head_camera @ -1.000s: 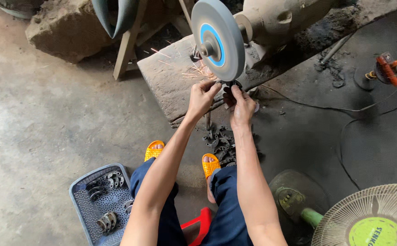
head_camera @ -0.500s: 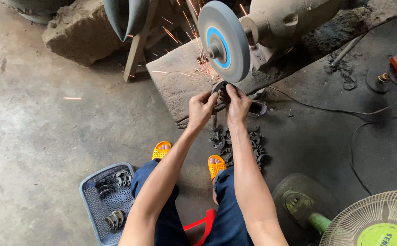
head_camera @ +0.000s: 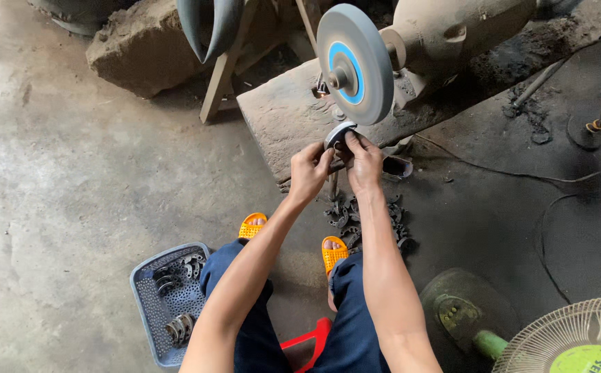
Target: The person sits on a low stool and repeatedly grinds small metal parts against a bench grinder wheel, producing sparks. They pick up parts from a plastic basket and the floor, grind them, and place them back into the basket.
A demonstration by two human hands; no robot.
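Both hands, left and right, clenched together around a small curved metal piece, held just below the rim of the grey grinding wheel. Nearer: orange sandals on the concrete floor, perforated blue basket with more metal pieces at the left knee, green fan at the right. Between feet and block, a dark heap of parts. Farther back, wheel and motor mounted on a stone block.

Both forearms reach toward twelve o'clock, the left hand and right hand side by side, fingers pinched.
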